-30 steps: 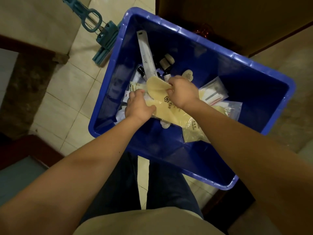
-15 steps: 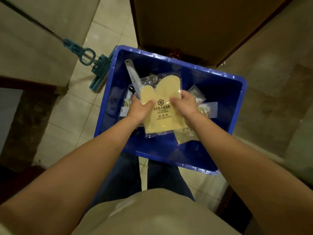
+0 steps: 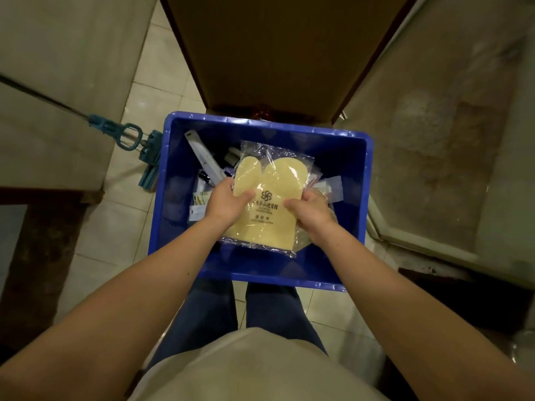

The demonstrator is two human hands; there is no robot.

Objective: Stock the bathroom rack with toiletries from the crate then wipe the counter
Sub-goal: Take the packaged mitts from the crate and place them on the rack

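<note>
Over the open blue plastic crate [image 3: 173,204], a flat yellow mitt in clear wrap [image 3: 272,180], gripped by the left hand [image 3: 228,201] and right hand [image 3: 312,212], spans the middle; small packets [image 3: 199,205] crowd its left side. Bare floor shows along its near wall. A brown wooden panel [image 3: 275,53] rises behind the far rim.

The person wears a pale beige top [image 3: 254,369] and dark blue trousers [image 3: 208,311], hands [image 3: 228,202] [image 3: 311,212] bare.
</note>
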